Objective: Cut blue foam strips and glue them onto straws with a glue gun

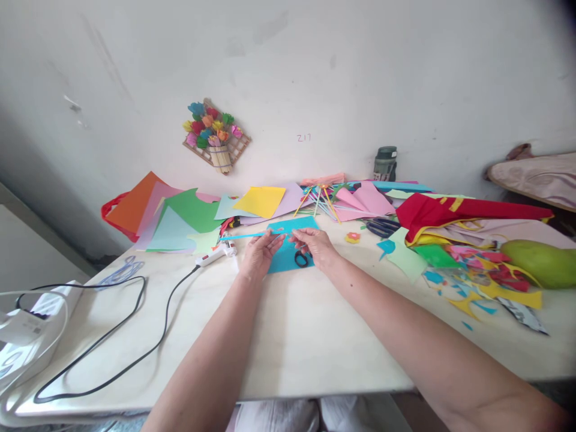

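Observation:
My left hand (261, 253) is closed, thumb against fingers, at the near end of a narrow blue paper strip (240, 236) that sticks out to the left. Facing it, my right hand (317, 245) is pinched shut, and whatever lies between its fingertips is too small to make out. Both hands are just above a blue paper sheet (281, 263) on the table. Black-handled scissors (301, 259) show one loop beneath my right palm; their blades are hidden. Left of my left hand lies a white hot glue gun (211, 257) with a black cord.
Coloured paper sheets (193, 210) lie along the wall. Paper scraps (472, 282), a red cloth bag (432, 210), a green mango-like fruit (540, 264) and dark scissors (381, 227) are on the right. A power strip (40, 330) stands left, and a bottle (385, 163) at the back.

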Demonstrator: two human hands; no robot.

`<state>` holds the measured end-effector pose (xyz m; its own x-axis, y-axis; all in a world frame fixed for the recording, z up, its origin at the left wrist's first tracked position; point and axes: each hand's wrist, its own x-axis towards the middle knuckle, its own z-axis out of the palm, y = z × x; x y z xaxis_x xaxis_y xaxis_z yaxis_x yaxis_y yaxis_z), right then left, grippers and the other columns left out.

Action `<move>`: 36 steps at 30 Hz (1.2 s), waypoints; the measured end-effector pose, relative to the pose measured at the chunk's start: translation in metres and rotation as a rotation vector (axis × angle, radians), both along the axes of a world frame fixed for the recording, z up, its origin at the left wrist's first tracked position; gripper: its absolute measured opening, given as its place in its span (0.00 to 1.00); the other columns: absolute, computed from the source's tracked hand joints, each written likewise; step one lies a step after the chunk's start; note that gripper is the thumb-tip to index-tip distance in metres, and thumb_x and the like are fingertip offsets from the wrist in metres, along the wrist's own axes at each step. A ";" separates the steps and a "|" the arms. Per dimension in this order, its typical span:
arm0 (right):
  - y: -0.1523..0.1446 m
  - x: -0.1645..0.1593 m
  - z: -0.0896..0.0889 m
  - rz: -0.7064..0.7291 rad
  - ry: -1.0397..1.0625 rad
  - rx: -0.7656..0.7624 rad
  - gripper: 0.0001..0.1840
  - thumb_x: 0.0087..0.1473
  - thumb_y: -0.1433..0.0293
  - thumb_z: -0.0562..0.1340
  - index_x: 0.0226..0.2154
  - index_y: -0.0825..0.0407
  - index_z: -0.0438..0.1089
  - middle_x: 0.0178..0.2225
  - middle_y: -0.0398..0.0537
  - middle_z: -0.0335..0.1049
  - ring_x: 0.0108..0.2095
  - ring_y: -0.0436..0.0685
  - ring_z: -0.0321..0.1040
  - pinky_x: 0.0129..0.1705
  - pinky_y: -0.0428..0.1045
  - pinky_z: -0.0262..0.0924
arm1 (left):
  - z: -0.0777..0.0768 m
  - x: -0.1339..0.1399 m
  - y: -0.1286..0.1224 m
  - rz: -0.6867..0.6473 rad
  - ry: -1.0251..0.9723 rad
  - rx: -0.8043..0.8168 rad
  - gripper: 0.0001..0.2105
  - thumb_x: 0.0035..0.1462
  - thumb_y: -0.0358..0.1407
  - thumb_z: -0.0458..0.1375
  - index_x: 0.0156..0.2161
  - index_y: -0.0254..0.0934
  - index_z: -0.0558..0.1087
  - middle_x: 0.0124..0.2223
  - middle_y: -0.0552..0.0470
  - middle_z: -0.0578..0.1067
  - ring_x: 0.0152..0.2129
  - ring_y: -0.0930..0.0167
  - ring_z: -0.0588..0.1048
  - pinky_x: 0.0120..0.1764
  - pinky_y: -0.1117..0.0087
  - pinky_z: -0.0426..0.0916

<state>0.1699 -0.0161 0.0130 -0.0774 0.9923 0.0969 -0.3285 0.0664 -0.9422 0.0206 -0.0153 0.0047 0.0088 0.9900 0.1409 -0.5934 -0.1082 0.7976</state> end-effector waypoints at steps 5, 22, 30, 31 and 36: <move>0.002 0.007 0.002 -0.080 0.076 0.000 0.12 0.37 0.64 0.64 0.23 0.56 0.68 0.23 0.46 0.70 0.18 0.44 0.60 0.15 0.39 0.49 | 0.000 -0.002 0.000 0.009 0.013 0.002 0.07 0.43 0.31 0.60 0.31 0.32 0.69 0.31 0.47 0.75 0.33 0.66 0.74 0.37 0.69 0.68; 0.006 0.007 0.001 -0.214 0.070 -0.013 0.12 0.36 0.68 0.64 0.26 0.57 0.68 0.24 0.48 0.71 0.17 0.44 0.61 0.14 0.39 0.50 | -0.001 0.001 0.003 0.064 0.109 0.032 0.10 0.42 0.33 0.62 0.32 0.31 0.70 0.32 0.46 0.75 0.30 0.68 0.75 0.33 0.72 0.69; 0.005 0.005 0.001 -0.233 -0.061 0.058 0.10 0.38 0.65 0.61 0.22 0.56 0.68 0.22 0.47 0.71 0.16 0.45 0.61 0.14 0.39 0.51 | -0.001 0.001 0.002 0.067 0.116 0.033 0.10 0.42 0.33 0.61 0.32 0.31 0.70 0.32 0.47 0.75 0.30 0.69 0.75 0.34 0.72 0.69; 0.005 0.005 0.001 -0.245 -0.070 0.059 0.09 0.38 0.66 0.61 0.22 0.56 0.68 0.21 0.47 0.71 0.16 0.45 0.61 0.14 0.40 0.51 | -0.001 0.001 0.001 0.066 0.118 0.031 0.10 0.42 0.33 0.62 0.32 0.31 0.71 0.32 0.47 0.75 0.30 0.68 0.75 0.34 0.72 0.69; 0.007 0.006 0.002 -0.313 -0.075 0.046 0.10 0.37 0.66 0.62 0.23 0.56 0.68 0.20 0.45 0.70 0.17 0.46 0.60 0.14 0.40 0.51 | 0.000 0.001 0.000 0.051 0.128 0.025 0.11 0.41 0.33 0.62 0.32 0.31 0.70 0.32 0.46 0.75 0.31 0.67 0.75 0.34 0.71 0.69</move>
<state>0.1759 -0.0095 0.0145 0.2222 0.9638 0.1475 -0.2154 0.1961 -0.9566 0.0217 -0.0152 0.0051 -0.0215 0.9859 0.1662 -0.4800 -0.1560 0.8633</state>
